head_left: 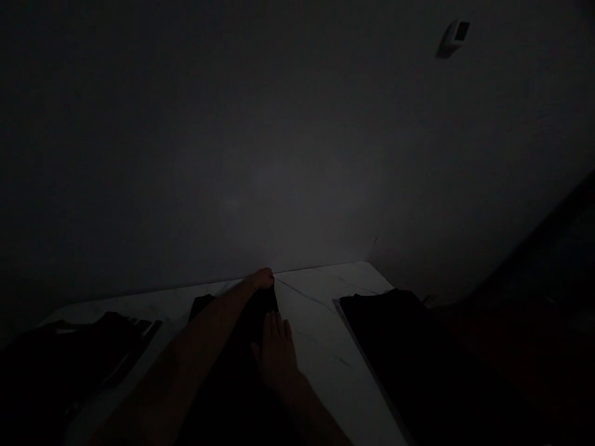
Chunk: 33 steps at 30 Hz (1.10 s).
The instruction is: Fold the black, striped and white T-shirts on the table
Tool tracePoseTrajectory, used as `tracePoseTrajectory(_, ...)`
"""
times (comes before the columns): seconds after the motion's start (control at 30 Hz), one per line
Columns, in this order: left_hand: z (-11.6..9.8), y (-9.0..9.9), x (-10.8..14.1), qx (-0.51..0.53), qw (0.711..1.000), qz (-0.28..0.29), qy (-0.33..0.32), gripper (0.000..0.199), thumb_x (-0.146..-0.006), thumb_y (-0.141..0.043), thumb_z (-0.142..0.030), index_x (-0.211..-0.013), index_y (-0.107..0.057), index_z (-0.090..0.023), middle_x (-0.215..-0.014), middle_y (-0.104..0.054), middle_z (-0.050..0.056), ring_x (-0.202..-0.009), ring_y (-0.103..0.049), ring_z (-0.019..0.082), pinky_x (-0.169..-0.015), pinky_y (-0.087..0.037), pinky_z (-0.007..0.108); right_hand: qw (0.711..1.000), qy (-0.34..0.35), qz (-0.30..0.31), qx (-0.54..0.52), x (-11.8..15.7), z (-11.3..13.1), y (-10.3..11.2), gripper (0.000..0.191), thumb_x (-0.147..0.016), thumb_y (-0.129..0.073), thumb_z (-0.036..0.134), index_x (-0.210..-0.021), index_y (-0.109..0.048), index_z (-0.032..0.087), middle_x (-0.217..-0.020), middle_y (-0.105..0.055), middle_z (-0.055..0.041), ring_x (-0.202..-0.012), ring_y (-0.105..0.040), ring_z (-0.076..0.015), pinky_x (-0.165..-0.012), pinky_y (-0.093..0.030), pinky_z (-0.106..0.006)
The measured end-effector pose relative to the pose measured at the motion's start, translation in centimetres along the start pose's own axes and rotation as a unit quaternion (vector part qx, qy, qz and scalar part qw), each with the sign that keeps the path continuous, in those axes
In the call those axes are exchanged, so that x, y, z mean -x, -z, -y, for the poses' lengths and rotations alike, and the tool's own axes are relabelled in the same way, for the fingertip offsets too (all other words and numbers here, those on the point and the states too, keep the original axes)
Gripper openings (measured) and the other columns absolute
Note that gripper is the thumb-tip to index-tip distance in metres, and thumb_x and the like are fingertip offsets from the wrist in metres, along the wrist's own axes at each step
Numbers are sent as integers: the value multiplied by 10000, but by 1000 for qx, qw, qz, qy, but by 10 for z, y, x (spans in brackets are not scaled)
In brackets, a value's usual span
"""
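Observation:
A black garment [263, 310] lies lengthwise on the white marble-patterned table [316, 316], running towards me from near the far edge. My left hand [263, 279] reaches over its far end, curled on the cloth there. My right hand [276, 350] lies flat at the garment's right edge, fingers pointing away from me and holding nothing. The room is very dim, so the garment's folds and shape are hard to make out.
A dark pile of cloth with pale stripes [97, 353] lies on the table's left. A flat black garment [395, 353] lies on a thin pale board at the right. The table's far edge stands close to a grey wall [288, 155], which has a small wall-mounted box [454, 34] high up.

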State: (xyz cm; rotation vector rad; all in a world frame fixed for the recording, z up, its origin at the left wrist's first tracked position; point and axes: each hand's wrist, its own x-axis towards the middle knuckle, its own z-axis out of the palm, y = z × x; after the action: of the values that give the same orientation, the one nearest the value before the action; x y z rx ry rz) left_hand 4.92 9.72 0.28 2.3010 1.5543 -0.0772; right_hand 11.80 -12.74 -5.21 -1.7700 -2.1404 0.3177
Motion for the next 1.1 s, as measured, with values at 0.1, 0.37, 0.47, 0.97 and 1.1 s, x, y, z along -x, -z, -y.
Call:
tracePoseTrajectory(0.1,0,-6,7,-23,999,-41,-2,322,-979,-623,-371,-1232,-624,-172,-1227,-659,88,-1092,-652,233,-947,-545,460,1000,3,7,3,0,1,4,712,-1026,-356,510,-1553,-358,32,-1621,-268,-214,-1532,-195,-346,-1239,-150,-556)
tracePoseTrajectory(0.37,15,4,26,-59,995,-85,14,333,-1021,-456,-353,-1218,-642,-159,-1246,-698,156,-1146,-663,253,-936,-508,353,1000,-4,16,2,1,3,12,681,-1032,-343,522,-1556,-380,88,-1628,-272,-192,-1528,-217,-341,-1235,-150,-539)
tracePoseTrajectory(0.47,34,15,40,-73,995,-69,28,312,-1009,-444,-275,-1153,-684,-136,-1232,-710,154,-1121,-673,233,-951,-494,356,1000,-3,16,6,1,3,11,685,-1032,-347,508,-1554,-372,66,-1626,-274,-208,-1529,-213,-344,-1235,-136,-536)
tracePoseTrajectory(0.97,71,10,103,-49,998,28,24,129,-697,-730,-306,-649,-682,-196,-785,-750,49,-814,-699,219,-711,-492,263,1000,-4,15,24,0,1,6,688,-1021,-350,502,-1552,-379,65,-1626,-282,-205,-1527,-226,-337,-1232,-131,-523)
tracePoseTrajectory(1.1,70,7,104,-15,1000,7,23,74,-742,-653,-264,-730,-665,-192,-822,-731,41,-829,-670,200,-731,-494,258,1000,-2,11,24,0,2,7,683,-1024,-346,496,-1551,-378,63,-1627,-285,-204,-1523,-232,-345,-1226,-142,-528)
